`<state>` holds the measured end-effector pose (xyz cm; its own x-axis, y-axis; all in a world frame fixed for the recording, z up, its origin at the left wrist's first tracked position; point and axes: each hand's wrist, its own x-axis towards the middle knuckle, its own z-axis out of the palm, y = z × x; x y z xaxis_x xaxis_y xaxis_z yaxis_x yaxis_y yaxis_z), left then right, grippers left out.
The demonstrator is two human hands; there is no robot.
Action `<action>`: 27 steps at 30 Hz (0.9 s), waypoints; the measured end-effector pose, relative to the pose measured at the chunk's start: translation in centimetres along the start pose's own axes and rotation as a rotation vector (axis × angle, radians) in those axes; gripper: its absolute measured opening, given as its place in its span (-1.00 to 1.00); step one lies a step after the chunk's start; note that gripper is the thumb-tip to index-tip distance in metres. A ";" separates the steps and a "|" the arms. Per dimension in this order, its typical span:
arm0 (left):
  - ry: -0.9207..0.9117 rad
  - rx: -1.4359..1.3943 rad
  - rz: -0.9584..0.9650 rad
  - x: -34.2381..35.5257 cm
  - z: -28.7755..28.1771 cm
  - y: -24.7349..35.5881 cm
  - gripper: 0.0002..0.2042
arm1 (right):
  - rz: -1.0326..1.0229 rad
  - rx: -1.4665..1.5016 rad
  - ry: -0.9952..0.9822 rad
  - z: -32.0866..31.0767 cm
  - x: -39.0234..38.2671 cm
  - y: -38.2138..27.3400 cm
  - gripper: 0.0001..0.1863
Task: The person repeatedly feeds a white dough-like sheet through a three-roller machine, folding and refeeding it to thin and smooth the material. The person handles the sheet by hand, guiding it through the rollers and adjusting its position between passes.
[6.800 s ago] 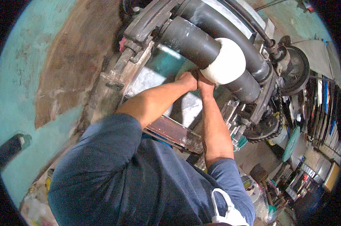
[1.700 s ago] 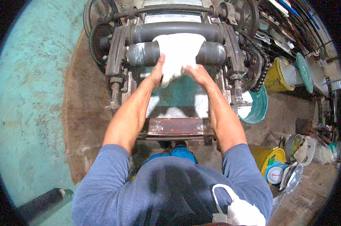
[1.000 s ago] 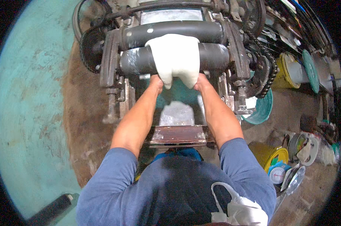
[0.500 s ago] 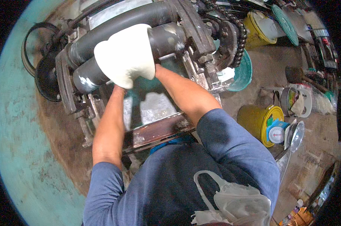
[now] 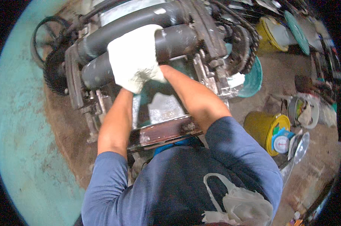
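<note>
A thick, soft white sheet (image 5: 133, 56) lies over the near dark roller (image 5: 178, 41) of a two-roller machine. Its lower end hangs toward me, bunched and creased. Both my hands are at this hanging end. Only the wrist side of my left hand (image 5: 127, 92) shows below its left corner, and the edge of my right hand (image 5: 166, 71) shows at its right corner. White material hides the fingers of both, so their grip cannot be seen. Behind runs the far dark roller (image 5: 129, 24), parallel to the near one and marked with white.
Heavy metal frames (image 5: 204, 30) hold the roller ends; a chain drive (image 5: 249, 45) is at the right. Beneath the rollers lies a whitish tray surface (image 5: 165, 107). A teal tub (image 5: 255, 77), yellow bucket (image 5: 259, 126) and dial scale (image 5: 281, 143) stand to my right.
The hanging end of the sheet has gone from smooth and rounded to creased and gathered. White marks on the rollers have shifted. The whole view has moved slightly.
</note>
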<state>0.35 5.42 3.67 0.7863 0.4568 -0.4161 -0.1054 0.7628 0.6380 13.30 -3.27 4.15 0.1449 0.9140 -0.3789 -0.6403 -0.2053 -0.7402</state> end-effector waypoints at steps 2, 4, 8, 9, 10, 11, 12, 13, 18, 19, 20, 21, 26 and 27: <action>-0.049 -0.051 -0.016 1.3 -1.0 -0.5 -0.59 | 0.018 0.018 0.007 -0.2 -0.2 0.5 -0.62; -0.084 -0.106 -0.021 1.5 -0.9 -0.6 -0.59 | 0.026 0.027 0.008 0.0 -0.2 0.7 -0.63; -0.139 -0.186 -0.034 1.0 0.0 -0.9 -0.59 | 0.038 0.018 0.011 0.0 -0.3 0.8 -0.63; -0.148 -0.198 -0.030 0.9 0.0 -0.9 -0.59 | 0.042 0.017 0.011 0.1 -0.3 0.8 -0.63; -0.154 -0.209 -0.031 0.8 0.0 -0.9 -0.59 | 0.043 0.012 0.008 0.2 -0.2 0.8 -0.63; -0.164 -0.224 -0.036 0.8 -0.1 -0.9 -0.59 | 0.044 0.010 0.014 0.2 -0.3 0.9 -0.63; -0.175 -0.232 -0.039 0.8 -0.1 -1.0 -0.59 | 0.044 0.007 0.016 0.2 -0.2 1.0 -0.63; -0.179 -0.244 -0.042 0.9 -0.2 -1.0 -0.59 | 0.045 -0.001 0.018 0.2 -0.1 0.9 -0.63; -0.088 -0.132 0.010 2.0 -3.4 -2.4 -0.59 | 0.025 -0.023 0.072 -0.2 0.0 0.8 -0.64; 0.021 0.025 0.044 1.7 -5.2 -3.0 -0.58 | 0.015 -0.023 0.101 -0.4 -0.3 1.0 -0.64; 0.137 0.182 0.065 1.6 -7.3 -3.6 -0.57 | 0.006 -0.026 0.139 -0.6 -0.7 1.5 -0.64; 0.219 0.243 0.080 1.3 -8.3 -4.4 -0.55 | -0.006 -0.030 0.189 -1.1 -1.1 2.1 -0.64; 0.569 0.143 0.141 -2.1 -7.0 -7.3 -0.40 | -0.123 0.081 0.605 -4.6 -3.2 8.2 -0.65; 0.653 0.096 0.167 -2.6 -5.3 -7.0 -0.36 | -0.179 0.137 0.677 -5.0 -2.9 9.3 -0.66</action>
<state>-4.14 1.27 -3.15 0.2324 0.7704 -0.5937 -0.1149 0.6279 0.7698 10.71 -9.55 -4.38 0.6648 0.5023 -0.5529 -0.6454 0.0135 -0.7637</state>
